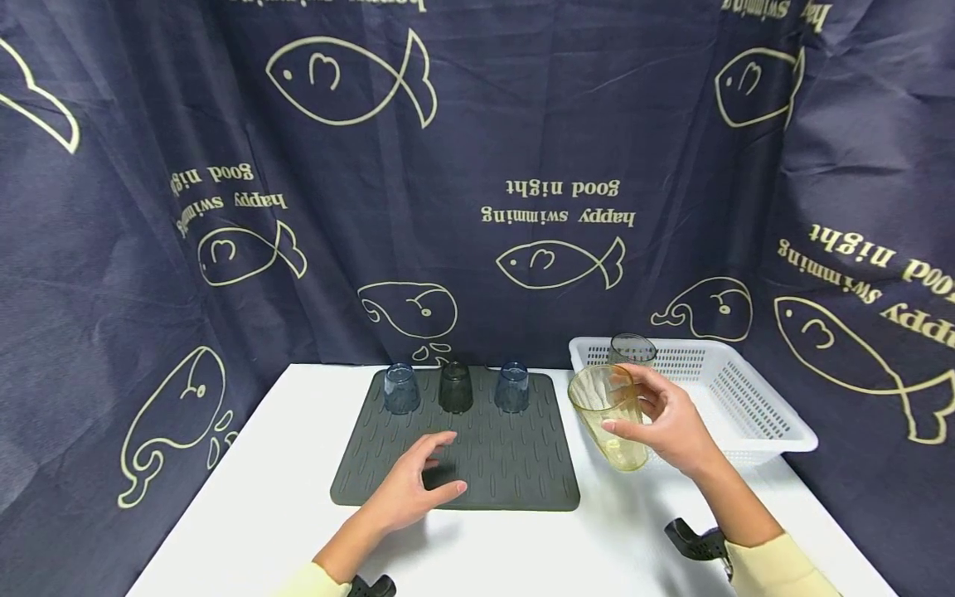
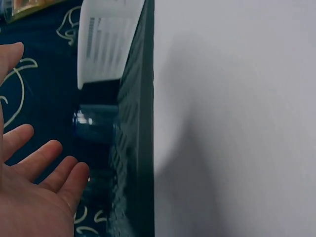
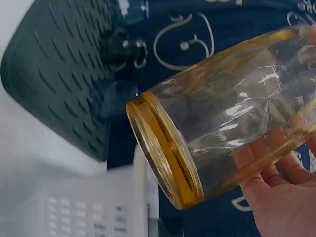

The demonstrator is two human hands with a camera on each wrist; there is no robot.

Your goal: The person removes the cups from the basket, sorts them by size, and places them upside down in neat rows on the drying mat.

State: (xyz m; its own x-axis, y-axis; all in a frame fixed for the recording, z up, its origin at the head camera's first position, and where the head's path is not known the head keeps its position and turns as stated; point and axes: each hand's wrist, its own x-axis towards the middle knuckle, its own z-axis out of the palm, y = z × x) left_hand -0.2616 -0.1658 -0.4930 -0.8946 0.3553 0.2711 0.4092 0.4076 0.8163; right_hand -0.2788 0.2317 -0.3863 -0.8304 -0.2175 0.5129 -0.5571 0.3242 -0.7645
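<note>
Item: one yellow glass (image 1: 606, 412), see-through, held tilted above the table (image 1: 291, 448), mouth up and leaning left, at the basket's near left corner.

Handling, by my judgement: stiff-walled, moderately light, weight low in the thick amber base; smooth, so slippery if wet, and likely to chip or crack if knocked. Best hold: round the middle of the wall, thumb opposite fingers, clear of the rim.

Right hand (image 1: 667, 423): thumb and fingers wrapped about the yellow glass from the right side.

Left hand (image 1: 410, 489): over the near part of the mat, holding nothing, thumb and fingers well apart.

Surroundings:
- Dark ribbed mat (image 1: 485, 460), lying flat on the table.
- Left blue glass (image 1: 401, 391), grey glass (image 1: 456, 391) and right blue glass (image 1: 511, 390), in a spaced row along the mat's far side; too small from here to tell for certain which way up they stand.
- White slotted basket (image 1: 763, 404), to the right of the mat.
- Clear dark glass (image 1: 632, 348), in the basket's far left corner, partly hidden by the right hand.
- Navy curtain (image 1: 559, 124), behind everything.

Obstacles: the basket's rim, close beside the yellow glass; the row, limiting room at the mat's back.
</note>
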